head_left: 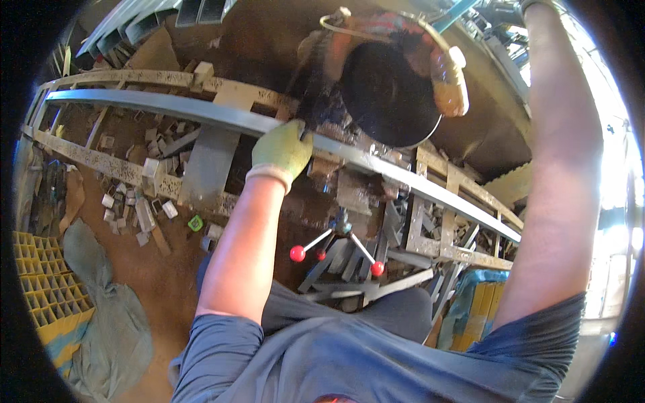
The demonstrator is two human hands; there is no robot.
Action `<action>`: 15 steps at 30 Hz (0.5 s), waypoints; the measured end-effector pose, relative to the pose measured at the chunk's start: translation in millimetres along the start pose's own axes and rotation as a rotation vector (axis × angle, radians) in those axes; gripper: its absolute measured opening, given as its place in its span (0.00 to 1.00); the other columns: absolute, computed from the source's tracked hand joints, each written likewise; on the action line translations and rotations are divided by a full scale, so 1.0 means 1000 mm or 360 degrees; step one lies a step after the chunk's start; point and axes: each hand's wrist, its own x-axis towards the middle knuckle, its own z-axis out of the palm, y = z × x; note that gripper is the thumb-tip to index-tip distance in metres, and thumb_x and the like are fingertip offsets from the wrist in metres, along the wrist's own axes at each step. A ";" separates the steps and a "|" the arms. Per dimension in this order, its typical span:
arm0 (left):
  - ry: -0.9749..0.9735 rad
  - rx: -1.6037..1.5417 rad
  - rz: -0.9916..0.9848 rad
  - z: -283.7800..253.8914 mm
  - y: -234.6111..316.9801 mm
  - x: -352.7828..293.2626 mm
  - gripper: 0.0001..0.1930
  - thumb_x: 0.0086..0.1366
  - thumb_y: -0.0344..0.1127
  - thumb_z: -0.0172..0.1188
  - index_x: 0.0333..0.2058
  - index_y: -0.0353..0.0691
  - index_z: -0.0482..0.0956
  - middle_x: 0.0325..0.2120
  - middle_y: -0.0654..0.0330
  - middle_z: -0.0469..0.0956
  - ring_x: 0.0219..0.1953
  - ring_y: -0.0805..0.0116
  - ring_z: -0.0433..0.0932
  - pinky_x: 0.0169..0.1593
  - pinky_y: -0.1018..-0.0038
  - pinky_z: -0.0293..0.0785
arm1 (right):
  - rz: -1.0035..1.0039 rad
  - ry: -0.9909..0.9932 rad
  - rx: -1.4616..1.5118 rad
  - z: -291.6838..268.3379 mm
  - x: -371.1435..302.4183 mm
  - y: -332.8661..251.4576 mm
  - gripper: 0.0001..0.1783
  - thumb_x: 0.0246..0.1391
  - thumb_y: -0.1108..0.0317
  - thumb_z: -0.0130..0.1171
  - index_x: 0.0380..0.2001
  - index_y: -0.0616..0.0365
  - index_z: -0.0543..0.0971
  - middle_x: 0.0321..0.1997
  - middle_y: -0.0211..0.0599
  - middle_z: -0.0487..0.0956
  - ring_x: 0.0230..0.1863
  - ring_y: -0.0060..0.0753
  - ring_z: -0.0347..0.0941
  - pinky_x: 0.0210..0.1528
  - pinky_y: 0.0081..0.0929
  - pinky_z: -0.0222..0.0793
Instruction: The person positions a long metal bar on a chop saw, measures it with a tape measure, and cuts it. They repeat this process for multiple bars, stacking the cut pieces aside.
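Note:
A long silvery metal tube (416, 181) lies across a low metal frame, running from far left to near right. My left hand (283, 149), in a pale yellow-green glove, is closed over it near the middle. Just right of that hand is a cutting machine with a large round black disc or guard (390, 94) and blurred parts around it. Below the tube, on my side, a three-armed clamp handle (342, 225) ends in red balls. My right arm reaches up along the right side; only a glove cuff (533, 3) shows at the top edge, and its fingers are out of the picture.
The frame (101, 158) has rungs and speckled rails. Short offcuts (124, 205) lie scattered on the brown floor. Steel pieces (349, 269) are heaped under the handle. Yellow stacked tubes (50, 289) and a grey-green cloth (111, 329) sit at left; more tubes (144, 27) lie far left.

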 end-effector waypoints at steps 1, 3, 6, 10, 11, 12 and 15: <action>-0.0046 0.0011 -0.0009 -0.002 0.001 0.001 0.23 0.81 0.54 0.58 0.60 0.45 0.88 0.55 0.45 0.90 0.58 0.37 0.88 0.63 0.46 0.84 | 0.0030 0.0075 -0.0073 0.007 0.000 -0.004 0.18 0.72 0.48 0.63 0.49 0.52 0.83 0.41 0.34 0.81 0.42 0.32 0.77 0.43 0.36 0.73; -0.0057 0.0005 -0.0006 0.004 -0.002 0.004 0.23 0.81 0.53 0.59 0.60 0.44 0.88 0.56 0.44 0.90 0.58 0.38 0.88 0.63 0.46 0.84 | 0.0131 0.0272 -0.0248 0.024 -0.007 -0.010 0.20 0.71 0.50 0.63 0.51 0.55 0.84 0.44 0.38 0.82 0.45 0.34 0.78 0.47 0.35 0.74; 0.0062 -0.0066 0.0038 0.006 -0.007 0.003 0.22 0.80 0.52 0.60 0.60 0.44 0.88 0.52 0.46 0.91 0.56 0.40 0.89 0.61 0.46 0.85 | 0.0338 0.0585 -0.0448 0.049 -0.042 -0.010 0.22 0.69 0.53 0.64 0.54 0.60 0.86 0.48 0.44 0.85 0.50 0.37 0.79 0.52 0.34 0.75; -0.0047 -0.0079 0.0016 -0.002 0.001 0.000 0.23 0.80 0.52 0.59 0.59 0.43 0.88 0.55 0.45 0.90 0.58 0.38 0.87 0.63 0.47 0.82 | 0.0272 0.0719 -0.0424 0.056 -0.168 0.038 0.24 0.74 0.55 0.62 0.61 0.63 0.84 0.51 0.38 0.85 0.51 0.32 0.77 0.58 0.33 0.74; 0.0002 -0.0084 0.0038 0.000 -0.001 -0.004 0.22 0.80 0.52 0.59 0.59 0.44 0.87 0.54 0.45 0.90 0.58 0.39 0.87 0.63 0.46 0.83 | 0.0329 0.0730 -0.0389 0.059 -0.217 0.053 0.24 0.76 0.56 0.60 0.62 0.63 0.83 0.51 0.35 0.84 0.51 0.29 0.77 0.60 0.32 0.74; 0.0060 -0.0093 0.0054 0.002 -0.001 -0.006 0.22 0.79 0.51 0.59 0.59 0.45 0.87 0.53 0.45 0.90 0.58 0.39 0.88 0.62 0.46 0.83 | 0.0436 0.0722 -0.0376 0.066 -0.266 0.065 0.24 0.76 0.56 0.61 0.62 0.63 0.84 0.52 0.37 0.85 0.52 0.31 0.78 0.61 0.32 0.75; 0.0068 -0.0116 0.0058 0.000 -0.005 -0.015 0.21 0.79 0.50 0.59 0.60 0.45 0.87 0.53 0.45 0.90 0.59 0.40 0.87 0.63 0.46 0.82 | 0.1019 0.0608 -0.0304 0.093 -0.437 0.080 0.24 0.76 0.56 0.62 0.62 0.64 0.86 0.56 0.42 0.88 0.56 0.36 0.82 0.65 0.33 0.76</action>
